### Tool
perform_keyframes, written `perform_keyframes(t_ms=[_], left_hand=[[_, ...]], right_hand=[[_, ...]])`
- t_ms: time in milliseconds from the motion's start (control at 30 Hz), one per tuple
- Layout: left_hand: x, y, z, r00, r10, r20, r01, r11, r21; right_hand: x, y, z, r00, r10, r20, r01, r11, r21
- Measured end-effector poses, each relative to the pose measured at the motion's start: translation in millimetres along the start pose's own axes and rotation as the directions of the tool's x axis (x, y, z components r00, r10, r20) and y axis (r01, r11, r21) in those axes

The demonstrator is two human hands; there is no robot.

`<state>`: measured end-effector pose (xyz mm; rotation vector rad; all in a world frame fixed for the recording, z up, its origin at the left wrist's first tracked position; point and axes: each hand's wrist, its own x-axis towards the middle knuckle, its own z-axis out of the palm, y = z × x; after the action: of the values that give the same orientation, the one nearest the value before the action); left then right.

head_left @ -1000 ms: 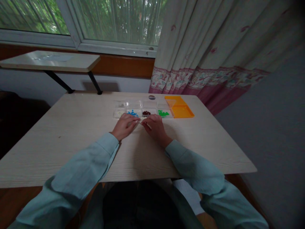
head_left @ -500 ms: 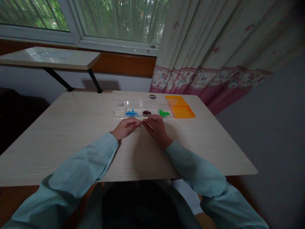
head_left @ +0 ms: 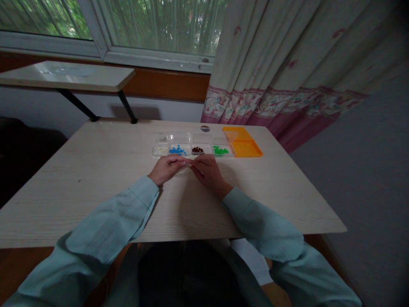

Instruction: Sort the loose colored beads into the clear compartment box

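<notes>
My left hand (head_left: 167, 168) and my right hand (head_left: 208, 172) meet fingertip to fingertip over the table, just in front of a clear compartment box. Both are closed in a pinch; whatever lies between the fingers is too small to make out. In the front row of the clear box (head_left: 188, 149) sit pale pieces (head_left: 162, 150) at the left, then blue pieces (head_left: 177, 150), dark brown pieces (head_left: 197, 150) and green pieces (head_left: 220, 150). The right fingers partly cover the box's front edge.
An open orange case (head_left: 246, 149) lies right of the clear box. A small dark oval (head_left: 205, 128) marks the table's back edge. A raised white shelf (head_left: 96, 79) on black legs stands at the back left. Curtains (head_left: 249, 102) hang behind the wooden table (head_left: 271, 200).
My fingertips have shifted slightly against each other, the left ones a little higher. Otherwise the hands stay in place; the box and its pieces look the same.
</notes>
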<state>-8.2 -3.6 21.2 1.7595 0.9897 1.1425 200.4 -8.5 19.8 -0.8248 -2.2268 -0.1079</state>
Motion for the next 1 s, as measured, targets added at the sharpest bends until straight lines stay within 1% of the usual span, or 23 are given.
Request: perform_keyframes(t_ms=[133,333,367,433,500,533,600,633,700,800,867,933,1000], left_hand=[[0,-3,-0.9,0.999,0.014,-0.034,-0.013,1.0,0.027],[1,-3,-0.7,0.996,0.064,-0.064,-0.058,0.995,0.078],[2,-2,-3.0,0.994,0.083,-0.076,-0.075,0.991,0.111],[5,-2,-12.0,0.984,0.143,-0.106,-0.115,0.965,0.234],[7,-3,-25.9,0.968,0.217,-0.128,-0.146,0.898,0.415],[9,-5,-33.8,0.962,0.239,-0.133,-0.144,0.855,0.497],[11,-10,-48.5,0.949,0.268,-0.165,-0.116,0.785,0.608],[12,-13,-54.4,0.945,0.27,-0.184,-0.093,0.762,0.641],[13,-20,-62.0,0.938,0.263,-0.225,-0.043,0.733,0.678],[13,-28,-64.4,0.922,0.266,-0.283,0.007,0.717,0.697],[13,-32,-63.5,0.915,0.274,-0.295,0.012,0.714,0.7],[13,-33,-63.0,0.918,0.271,-0.288,0.009,0.713,0.701],[13,-34,-63.6,0.92,0.266,-0.286,0.013,0.712,0.702]], right_hand=[[0,-1,-1,0.996,0.051,0.07,-0.051,0.999,-0.005],[-2,4,2,0.994,0.096,0.061,-0.094,0.995,-0.031],[-2,5,3,0.992,0.106,0.064,-0.103,0.994,-0.041],[-2,7,6,0.989,0.121,0.085,-0.116,0.992,-0.058],[-1,8,8,0.982,0.121,0.144,-0.114,0.992,-0.059],[0,7,9,0.974,0.113,0.195,-0.106,0.993,-0.05],[2,2,11,0.947,0.087,0.309,-0.082,0.996,-0.029],[4,0,11,0.93,0.078,0.359,-0.074,0.997,-0.024],[9,-6,12,0.905,0.08,0.418,-0.07,0.997,-0.04],[15,-12,13,0.885,0.113,0.451,-0.077,0.992,-0.096],[18,-13,14,0.877,0.129,0.463,-0.084,0.99,-0.116],[18,-10,14,0.875,0.14,0.463,-0.11,0.99,-0.091],[16,-5,14,0.88,0.152,0.45,-0.156,0.987,-0.028]])
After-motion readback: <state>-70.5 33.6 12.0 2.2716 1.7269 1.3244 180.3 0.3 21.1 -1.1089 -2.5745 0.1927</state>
